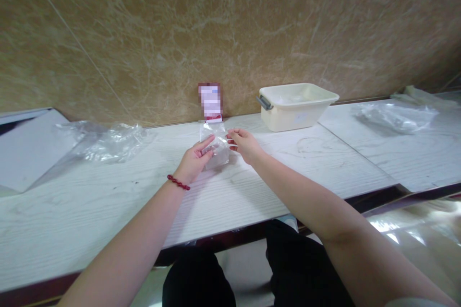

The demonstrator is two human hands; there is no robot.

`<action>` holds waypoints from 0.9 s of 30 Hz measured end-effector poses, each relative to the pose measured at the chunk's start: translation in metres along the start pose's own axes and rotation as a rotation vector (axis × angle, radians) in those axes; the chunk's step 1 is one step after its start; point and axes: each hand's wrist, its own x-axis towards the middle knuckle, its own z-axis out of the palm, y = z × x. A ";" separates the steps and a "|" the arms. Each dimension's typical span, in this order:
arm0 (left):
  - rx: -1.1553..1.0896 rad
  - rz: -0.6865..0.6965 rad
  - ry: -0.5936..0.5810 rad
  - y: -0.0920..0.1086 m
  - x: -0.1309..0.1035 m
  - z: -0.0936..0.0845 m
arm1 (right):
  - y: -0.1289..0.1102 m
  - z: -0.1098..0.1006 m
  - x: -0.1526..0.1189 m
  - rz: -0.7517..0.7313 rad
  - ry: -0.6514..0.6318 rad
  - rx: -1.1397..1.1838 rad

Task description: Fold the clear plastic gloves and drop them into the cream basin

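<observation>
The clear bag (220, 157) is at the middle of the table (151, 211), its long axis running near to far, the near end angled slightly right. Its far end points at the red-edged panel (211, 101) by the wall (162, 43). The left hand (196, 159) holds its left side, thumb and forefinger slightly apart. The right hand (244, 144), fingers loosely curled, meets its right edge; whether it grips, I cannot tell.
</observation>
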 end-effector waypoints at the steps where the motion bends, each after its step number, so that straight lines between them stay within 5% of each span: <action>1: 0.001 0.005 -0.001 0.000 0.000 0.000 | 0.000 0.000 0.000 0.011 0.002 0.005; 11: -0.006 -0.015 -0.001 0.002 -0.001 0.001 | 0.004 -0.001 0.000 -0.063 -0.038 -0.226; 27: 0.038 -0.062 -0.076 0.004 -0.003 0.003 | -0.006 -0.001 -0.010 0.066 -0.188 -0.114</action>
